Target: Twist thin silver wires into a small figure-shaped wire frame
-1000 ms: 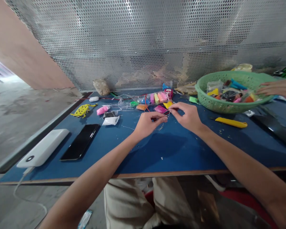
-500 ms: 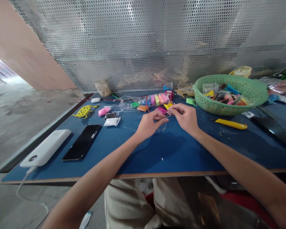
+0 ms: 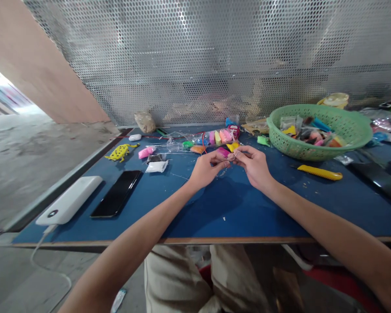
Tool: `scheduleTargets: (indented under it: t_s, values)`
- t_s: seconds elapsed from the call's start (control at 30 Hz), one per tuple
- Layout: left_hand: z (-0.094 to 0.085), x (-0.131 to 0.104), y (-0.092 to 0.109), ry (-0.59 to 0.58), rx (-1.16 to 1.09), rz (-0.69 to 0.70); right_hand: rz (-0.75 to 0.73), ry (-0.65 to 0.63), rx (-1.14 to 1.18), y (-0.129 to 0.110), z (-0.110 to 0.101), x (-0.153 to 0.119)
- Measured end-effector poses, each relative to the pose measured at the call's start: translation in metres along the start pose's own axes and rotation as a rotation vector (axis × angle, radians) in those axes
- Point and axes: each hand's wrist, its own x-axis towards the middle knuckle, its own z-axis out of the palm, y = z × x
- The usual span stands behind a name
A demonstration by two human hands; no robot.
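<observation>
My left hand [image 3: 207, 170] and my right hand [image 3: 254, 165] meet over the middle of the blue table [image 3: 195, 217], fingertips nearly touching. Both are closed in a pinch on a thin, silvery wire [image 3: 232, 157], partly hidden by the fingers. Just behind them lie a magenta packet [image 3: 223, 151] and a yellow packet [image 3: 233, 146] of what looks like modelling clay. An orange packet [image 3: 198, 149] and a green one [image 3: 187, 144] are to the left, near several straight thin wires [image 3: 169, 148].
A green plastic basket [image 3: 319, 153] of small packets stands right, with a yellow utility knife [image 3: 322, 172] before it. Leftward are a black phone [image 3: 116, 194], a white power bank [image 3: 70, 200], a yellow spotted frog figure [image 3: 120, 152] and a white packet [image 3: 157, 166]. Perforated metal [image 3: 195, 56] rises behind.
My fingertips have come closer together around the wire. The view has shifted slightly, and another person's hand at the right edge is gone from sight.
</observation>
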Motion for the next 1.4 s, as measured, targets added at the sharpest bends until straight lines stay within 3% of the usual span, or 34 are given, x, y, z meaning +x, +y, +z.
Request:
scheduleTargets:
  t_s: [0.17,0.5,0.77,1.03,1.4]
  values:
    - [-0.001,0.001,-0.005,0.003,-0.01,-0.008,0.008,-0.004,-0.01,0.003,-0.002,0.002]
    - [0.001,-0.001,-0.007,0.045,0.015,-0.025,-0.019,-0.162,-0.107,0.009,-0.013,0.013]
    - [0.001,-0.006,-0.005,0.086,0.028,-0.079,-0.299,-0.296,-0.459,-0.002,-0.021,0.009]
    - [0.004,-0.007,-0.005,0.065,0.049,-0.086,-0.574,-0.197,-0.775,-0.007,-0.019,0.005]
    - [0.003,-0.007,-0.002,0.05,0.072,-0.054,-0.656,-0.365,-0.964,-0.007,-0.025,0.003]
